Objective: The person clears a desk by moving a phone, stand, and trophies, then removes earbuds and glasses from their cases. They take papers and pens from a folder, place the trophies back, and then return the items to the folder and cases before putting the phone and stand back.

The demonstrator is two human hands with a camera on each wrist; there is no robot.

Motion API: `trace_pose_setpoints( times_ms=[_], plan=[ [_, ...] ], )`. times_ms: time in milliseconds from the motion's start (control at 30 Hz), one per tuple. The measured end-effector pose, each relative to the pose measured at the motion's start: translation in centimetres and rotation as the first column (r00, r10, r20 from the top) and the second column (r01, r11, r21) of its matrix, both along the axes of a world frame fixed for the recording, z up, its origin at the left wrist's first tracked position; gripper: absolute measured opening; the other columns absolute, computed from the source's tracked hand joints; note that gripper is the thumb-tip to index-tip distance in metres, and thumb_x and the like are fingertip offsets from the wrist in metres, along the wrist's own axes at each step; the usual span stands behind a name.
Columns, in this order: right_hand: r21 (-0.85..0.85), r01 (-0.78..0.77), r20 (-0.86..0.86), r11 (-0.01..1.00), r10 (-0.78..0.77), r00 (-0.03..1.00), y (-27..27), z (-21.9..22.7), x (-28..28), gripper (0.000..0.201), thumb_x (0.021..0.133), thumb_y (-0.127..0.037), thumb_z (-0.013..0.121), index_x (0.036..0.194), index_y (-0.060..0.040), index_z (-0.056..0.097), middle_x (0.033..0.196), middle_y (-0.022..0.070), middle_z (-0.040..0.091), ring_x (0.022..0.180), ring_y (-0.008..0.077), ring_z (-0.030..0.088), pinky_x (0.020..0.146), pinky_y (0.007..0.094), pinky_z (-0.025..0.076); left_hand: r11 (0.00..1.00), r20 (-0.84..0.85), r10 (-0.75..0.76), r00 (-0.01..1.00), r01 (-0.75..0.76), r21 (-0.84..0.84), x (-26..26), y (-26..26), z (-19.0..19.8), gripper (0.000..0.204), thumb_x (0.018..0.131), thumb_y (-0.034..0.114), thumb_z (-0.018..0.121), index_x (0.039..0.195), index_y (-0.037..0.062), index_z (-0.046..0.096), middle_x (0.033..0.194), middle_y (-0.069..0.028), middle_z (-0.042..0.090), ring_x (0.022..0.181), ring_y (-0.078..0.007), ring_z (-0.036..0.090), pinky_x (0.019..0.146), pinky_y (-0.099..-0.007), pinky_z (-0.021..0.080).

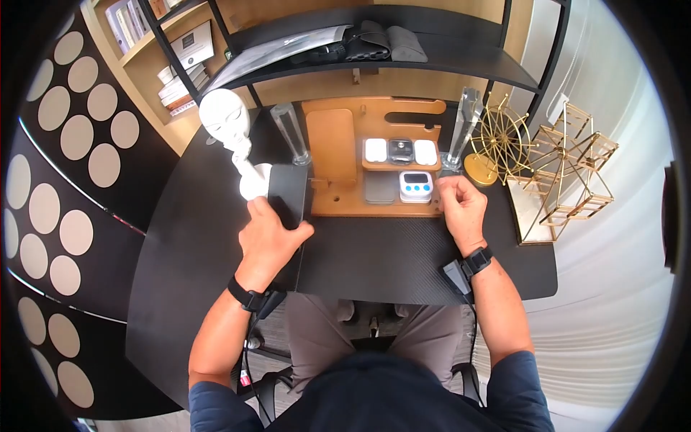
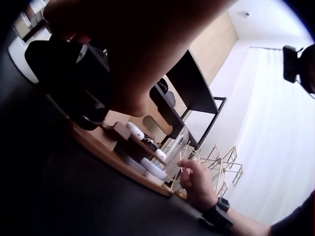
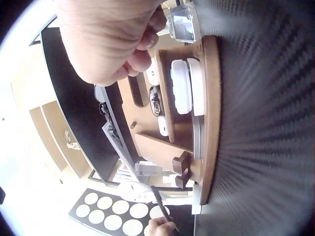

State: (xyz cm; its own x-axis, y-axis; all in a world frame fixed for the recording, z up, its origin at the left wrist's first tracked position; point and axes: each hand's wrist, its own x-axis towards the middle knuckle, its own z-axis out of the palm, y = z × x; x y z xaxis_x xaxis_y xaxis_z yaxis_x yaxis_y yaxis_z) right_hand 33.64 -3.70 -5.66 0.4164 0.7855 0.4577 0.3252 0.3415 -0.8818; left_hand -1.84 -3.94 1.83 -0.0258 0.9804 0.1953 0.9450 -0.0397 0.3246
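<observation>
My left hand (image 1: 266,234) grips a thin, flat, dark phone-like slab (image 1: 289,191) at the left end of a brown wooden desk organizer (image 1: 374,209). The slab stands tilted and overlaps the white base of a mask-faced figurine (image 1: 255,183). In the right wrist view, the slab (image 3: 160,199) shows edge-on above my left fingers. My right hand (image 1: 464,209), its fingers loosely curled and nothing seen in them, is beside the organizer's right end. Nearest to it is a white timer (image 1: 415,186) with blue buttons. On the organizer's shelf, a dark watch (image 1: 401,151) sits between two white cases (image 1: 376,150).
Clear columns (image 1: 290,135) flank the organizer, one at each side. At the right, a gold wheel ornament (image 1: 498,137) and a larger gold ferris-wheel frame (image 1: 561,180) stand near the desk edge. Behind is a black shelf (image 1: 461,65) holding dark items. The desk (image 1: 187,273) is black.
</observation>
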Motion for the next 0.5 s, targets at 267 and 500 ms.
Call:
trace_pose_setpoints(
  times_ms=[267, 500],
  plan=[
    [-0.04, -0.031, 0.005, 0.999, 0.032, 0.999, 0.0, -0.1, -0.1, 0.014, 0.099, -0.012, 0.075, 0.099, 0.001, 0.08, 0.064, -0.0073, 0.058, 0.061, -0.0005, 0.047, 0.056, 0.0226, 0.041, 0.988, -0.143, -0.012, 0.99, -0.01, -0.152, -3.8, -0.2, -4.1, 0.086, 0.076, 0.054, 0.082, 0.121, -0.01, 0.047, 0.119, -0.027, 0.061, 0.1, -0.0462, 0.072, 0.088, -0.0534, 0.057],
    [-0.069, -0.045, -0.017, 0.997, 0.044, 0.999, -0.2, 0.7, -0.3, 0.017, 0.1, -0.014, 0.075, 0.099, 0.0023, 0.079, 0.064, -0.0065, 0.059, 0.061, 0.0002, 0.049, 0.057, 0.0224, 0.043, 0.983, -0.137, -0.066, 0.988, 0.041, -0.178, -3.5, 1.5, -4.0, 0.09, 0.077, 0.059, 0.081, 0.126, -0.0098, 0.048, 0.123, -0.0285, 0.061, 0.102, -0.045, 0.073, 0.088, -0.0535, 0.057]
  ],
)
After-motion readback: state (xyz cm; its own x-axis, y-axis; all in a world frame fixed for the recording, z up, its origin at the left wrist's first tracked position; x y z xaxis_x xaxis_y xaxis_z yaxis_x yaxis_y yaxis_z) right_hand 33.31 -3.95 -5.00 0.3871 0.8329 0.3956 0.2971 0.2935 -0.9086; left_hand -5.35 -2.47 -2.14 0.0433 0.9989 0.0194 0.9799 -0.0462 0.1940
